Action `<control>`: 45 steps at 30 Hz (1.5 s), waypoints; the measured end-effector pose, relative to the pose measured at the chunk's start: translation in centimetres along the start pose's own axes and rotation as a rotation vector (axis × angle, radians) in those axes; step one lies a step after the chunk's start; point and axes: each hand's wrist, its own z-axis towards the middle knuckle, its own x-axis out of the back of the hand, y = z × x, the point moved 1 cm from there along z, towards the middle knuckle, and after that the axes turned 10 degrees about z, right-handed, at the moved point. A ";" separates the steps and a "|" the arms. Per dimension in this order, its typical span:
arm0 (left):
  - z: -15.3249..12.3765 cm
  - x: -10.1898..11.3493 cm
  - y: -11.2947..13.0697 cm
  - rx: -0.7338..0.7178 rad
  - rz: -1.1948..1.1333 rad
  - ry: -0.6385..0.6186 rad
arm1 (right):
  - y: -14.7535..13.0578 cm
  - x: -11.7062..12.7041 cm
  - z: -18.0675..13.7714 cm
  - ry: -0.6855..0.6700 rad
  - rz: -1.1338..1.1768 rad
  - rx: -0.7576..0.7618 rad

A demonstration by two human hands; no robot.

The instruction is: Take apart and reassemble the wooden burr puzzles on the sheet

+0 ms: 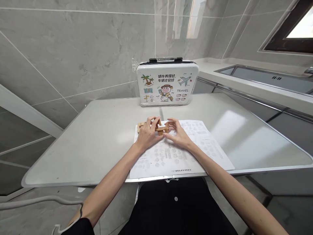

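Over the printed sheet (171,160), my left hand (148,134) and my right hand (179,134) face each other around a partly joined wooden block puzzle (160,129). Notched light-brown bars make it up, with a gap showing in the middle. The fingers of my left hand are closed on its left side and hide part of it. My right thumb and fingertips pinch its right end. Just beyond my left hand, other wooden puzzle pieces (140,126) rest at the sheet's far left corner, partly covered by that hand.
A white case with cartoon prints (168,83) stands upright at the back of the folding table (102,140), against the tiled wall. To the right, a counter holds a sink (269,78). A pale cable or strap (41,199) hangs at lower left.
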 end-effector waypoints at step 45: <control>0.4 -0.2 0.2 0.576 -1.807 -0.520 | -1.0 2.1 0.7 -0.062 0.257 -0.191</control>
